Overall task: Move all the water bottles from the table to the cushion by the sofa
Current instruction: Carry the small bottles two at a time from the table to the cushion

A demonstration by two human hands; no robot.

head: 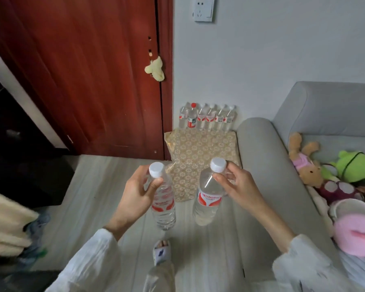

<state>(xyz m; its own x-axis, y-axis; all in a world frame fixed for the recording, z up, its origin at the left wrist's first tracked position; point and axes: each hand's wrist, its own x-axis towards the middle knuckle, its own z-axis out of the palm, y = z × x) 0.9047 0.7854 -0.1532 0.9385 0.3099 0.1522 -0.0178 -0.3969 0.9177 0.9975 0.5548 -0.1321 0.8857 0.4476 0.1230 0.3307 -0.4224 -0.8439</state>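
Note:
My left hand (136,191) grips the neck of a clear water bottle (163,205) with a white cap and a red label. My right hand (237,184) pinches the neck of a second, similar water bottle (208,199). Both bottles hang upright above the floor, just short of the near edge of a beige patterned cushion (200,150) that lies on the floor beside the grey sofa (259,157). Several water bottles (208,118) stand in a row at the cushion's far edge against the wall; one has a red cap. The table is out of view.
A red-brown door (93,81) stands left of the cushion. Plush toys (329,171) and a pink item (356,234) lie on the sofa seat. A dark object (30,180) and cream fabric (6,224) sit at the left. My slippered foot (161,250) is below the bottles.

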